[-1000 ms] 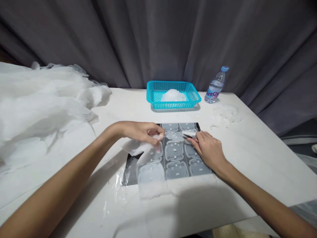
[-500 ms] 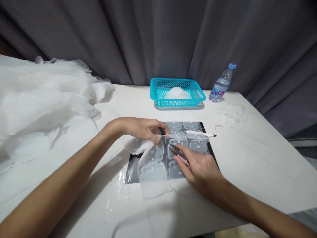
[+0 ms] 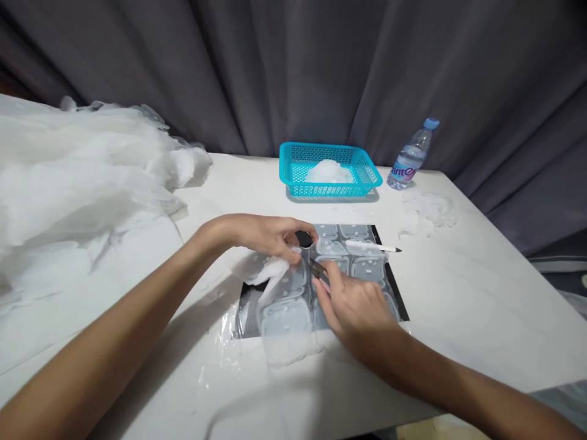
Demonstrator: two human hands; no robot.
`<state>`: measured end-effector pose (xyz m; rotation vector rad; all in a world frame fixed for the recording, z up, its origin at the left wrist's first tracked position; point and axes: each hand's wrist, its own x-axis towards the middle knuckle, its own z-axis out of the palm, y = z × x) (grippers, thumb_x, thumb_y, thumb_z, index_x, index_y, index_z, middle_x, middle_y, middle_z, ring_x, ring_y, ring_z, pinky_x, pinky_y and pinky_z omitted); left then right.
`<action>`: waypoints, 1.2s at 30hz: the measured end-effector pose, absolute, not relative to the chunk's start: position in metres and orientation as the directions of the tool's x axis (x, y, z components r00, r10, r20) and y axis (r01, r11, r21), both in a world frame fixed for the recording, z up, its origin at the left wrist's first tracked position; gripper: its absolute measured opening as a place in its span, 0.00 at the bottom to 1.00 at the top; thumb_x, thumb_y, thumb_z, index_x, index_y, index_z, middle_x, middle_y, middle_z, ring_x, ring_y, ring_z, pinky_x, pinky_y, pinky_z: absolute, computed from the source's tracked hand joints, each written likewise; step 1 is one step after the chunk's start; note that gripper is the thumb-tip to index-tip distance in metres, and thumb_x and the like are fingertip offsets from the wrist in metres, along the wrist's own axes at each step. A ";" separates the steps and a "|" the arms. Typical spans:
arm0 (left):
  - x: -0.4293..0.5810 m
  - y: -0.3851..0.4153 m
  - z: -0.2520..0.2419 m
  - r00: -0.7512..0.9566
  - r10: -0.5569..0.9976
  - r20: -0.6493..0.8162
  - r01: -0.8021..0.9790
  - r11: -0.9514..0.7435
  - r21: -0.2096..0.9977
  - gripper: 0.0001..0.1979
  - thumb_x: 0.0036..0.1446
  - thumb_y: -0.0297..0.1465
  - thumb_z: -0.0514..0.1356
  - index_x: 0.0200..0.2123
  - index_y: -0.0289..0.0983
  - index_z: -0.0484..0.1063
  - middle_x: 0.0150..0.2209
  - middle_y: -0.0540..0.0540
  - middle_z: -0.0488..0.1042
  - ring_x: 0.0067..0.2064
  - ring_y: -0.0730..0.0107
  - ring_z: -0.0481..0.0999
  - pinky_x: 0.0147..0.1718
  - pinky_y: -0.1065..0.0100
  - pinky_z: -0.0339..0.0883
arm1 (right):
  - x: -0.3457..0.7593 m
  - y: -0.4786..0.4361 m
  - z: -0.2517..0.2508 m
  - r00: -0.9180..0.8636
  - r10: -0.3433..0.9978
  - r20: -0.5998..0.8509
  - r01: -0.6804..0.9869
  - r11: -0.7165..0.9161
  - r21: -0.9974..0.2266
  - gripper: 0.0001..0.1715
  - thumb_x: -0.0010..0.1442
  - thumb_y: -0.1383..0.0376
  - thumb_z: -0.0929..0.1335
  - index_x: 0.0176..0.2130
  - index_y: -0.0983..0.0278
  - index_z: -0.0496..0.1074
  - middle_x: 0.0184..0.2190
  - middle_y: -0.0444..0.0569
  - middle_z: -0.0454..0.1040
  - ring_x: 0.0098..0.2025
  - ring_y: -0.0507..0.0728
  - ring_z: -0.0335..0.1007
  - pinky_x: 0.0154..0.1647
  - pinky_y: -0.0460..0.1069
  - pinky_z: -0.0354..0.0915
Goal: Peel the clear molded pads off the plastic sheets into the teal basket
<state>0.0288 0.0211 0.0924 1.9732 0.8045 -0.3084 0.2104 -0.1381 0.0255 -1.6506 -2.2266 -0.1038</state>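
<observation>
A translucent plastic sheet (image 3: 285,318) with rounded square shapes lies over a black mat (image 3: 398,299) on the white table. My left hand (image 3: 279,238) pinches the sheet near its middle and lifts it a little. Small pink-handled thread snips (image 3: 316,269) are gripped in my right hand (image 3: 360,305). Their blades meet the sheet between two of the squares, just right of my left fingertips; the handles are mostly hidden by my fingers. A white pen-like tool (image 3: 371,245) with a dark tip rests across the sheet's upper right.
A turquoise basket (image 3: 330,190) holding a small white pile (image 3: 330,172) stands at the back, beside a water bottle (image 3: 409,157). Thin clear scraps (image 3: 428,212) lie at the right. A large heap of white translucent sheets (image 3: 82,177) covers the table's left side.
The snips' blades have come together and moved slightly left and up, closer to my left fingers. My left hand has barely shifted and keeps its pinch on the sheet.
</observation>
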 end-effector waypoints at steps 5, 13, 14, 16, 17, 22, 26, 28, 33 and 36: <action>0.028 0.022 0.090 0.757 0.404 -0.513 0.642 -0.320 0.697 0.32 0.55 0.36 0.65 0.63 0.39 0.66 0.36 0.48 0.79 0.35 0.65 0.74 0.30 0.70 0.62 | 0.206 -0.134 0.021 -0.246 0.905 0.346 0.947 0.301 -0.114 0.14 0.77 0.62 0.57 0.45 0.61 0.68 0.20 0.48 0.76 0.19 0.59 0.74 0.19 0.52 0.51; 0.027 0.024 0.091 0.755 0.414 -0.509 0.643 -0.311 0.700 0.33 0.54 0.38 0.66 0.63 0.39 0.66 0.34 0.49 0.79 0.34 0.64 0.74 0.31 0.69 0.62 | 0.197 -0.131 0.015 -0.204 0.915 0.349 0.957 0.261 -0.124 0.17 0.78 0.61 0.55 0.46 0.61 0.68 0.21 0.51 0.77 0.21 0.61 0.76 0.20 0.51 0.56; 0.027 0.024 0.092 0.754 0.413 -0.511 0.644 -0.306 0.701 0.33 0.54 0.37 0.66 0.63 0.39 0.66 0.34 0.50 0.79 0.34 0.65 0.73 0.31 0.69 0.62 | 0.196 -0.133 0.015 -0.193 0.915 0.354 0.959 0.252 -0.128 0.17 0.78 0.61 0.55 0.46 0.61 0.69 0.21 0.51 0.77 0.21 0.61 0.76 0.19 0.51 0.56; 0.028 0.024 0.092 0.751 0.410 -0.517 0.646 -0.298 0.702 0.34 0.54 0.37 0.65 0.63 0.39 0.65 0.33 0.50 0.79 0.33 0.65 0.73 0.31 0.69 0.61 | 0.195 -0.134 0.015 -0.182 0.915 0.360 0.963 0.240 -0.125 0.17 0.78 0.61 0.55 0.46 0.62 0.69 0.21 0.51 0.76 0.21 0.61 0.76 0.19 0.51 0.56; 0.028 0.023 0.092 0.753 0.406 -0.518 0.645 -0.294 0.706 0.34 0.54 0.37 0.65 0.64 0.39 0.64 0.33 0.50 0.79 0.33 0.65 0.73 0.31 0.69 0.61 | 0.195 -0.134 0.015 -0.181 0.916 0.359 0.964 0.238 -0.121 0.18 0.78 0.61 0.55 0.46 0.62 0.69 0.21 0.52 0.76 0.21 0.61 0.76 0.19 0.51 0.56; 0.025 0.026 0.089 0.788 0.382 -0.483 0.601 -0.302 0.740 0.32 0.55 0.37 0.65 0.63 0.39 0.64 0.32 0.51 0.79 0.32 0.66 0.74 0.30 0.69 0.61 | 0.192 -0.122 0.019 -0.215 0.926 0.311 0.954 0.267 -0.134 0.19 0.78 0.62 0.54 0.47 0.62 0.69 0.23 0.54 0.77 0.22 0.62 0.76 0.20 0.52 0.59; 0.023 0.029 0.084 0.801 0.388 -0.457 0.578 -0.300 0.759 0.34 0.54 0.38 0.66 0.63 0.38 0.64 0.31 0.52 0.77 0.31 0.68 0.72 0.28 0.70 0.60 | 0.190 -0.115 0.021 -0.218 0.939 0.265 0.956 0.260 -0.135 0.20 0.78 0.62 0.53 0.44 0.62 0.69 0.23 0.55 0.76 0.22 0.63 0.76 0.20 0.53 0.60; 0.022 0.030 0.082 0.804 0.384 -0.454 0.574 -0.299 0.762 0.34 0.54 0.38 0.66 0.63 0.39 0.64 0.30 0.52 0.77 0.30 0.68 0.72 0.28 0.70 0.60 | 0.189 -0.114 0.020 -0.222 0.937 0.268 0.963 0.254 -0.089 0.19 0.78 0.63 0.54 0.45 0.62 0.70 0.23 0.54 0.76 0.22 0.61 0.76 0.20 0.52 0.61; 0.023 0.032 0.080 0.792 0.400 -0.461 0.589 -0.297 0.752 0.36 0.53 0.41 0.67 0.63 0.39 0.63 0.31 0.52 0.76 0.32 0.67 0.72 0.30 0.69 0.60 | 0.184 -0.113 0.018 -0.250 0.935 0.252 0.968 0.242 0.065 0.13 0.77 0.67 0.57 0.52 0.67 0.68 0.27 0.52 0.77 0.25 0.58 0.77 0.23 0.49 0.66; 0.023 0.033 0.081 0.756 0.424 -0.499 0.637 -0.301 0.710 0.39 0.53 0.41 0.67 0.65 0.39 0.61 0.32 0.52 0.76 0.34 0.66 0.72 0.33 0.69 0.61 | 0.181 -0.111 0.019 -0.256 0.941 0.222 0.963 0.229 0.139 0.10 0.77 0.68 0.59 0.54 0.69 0.66 0.28 0.50 0.76 0.27 0.56 0.78 0.26 0.46 0.67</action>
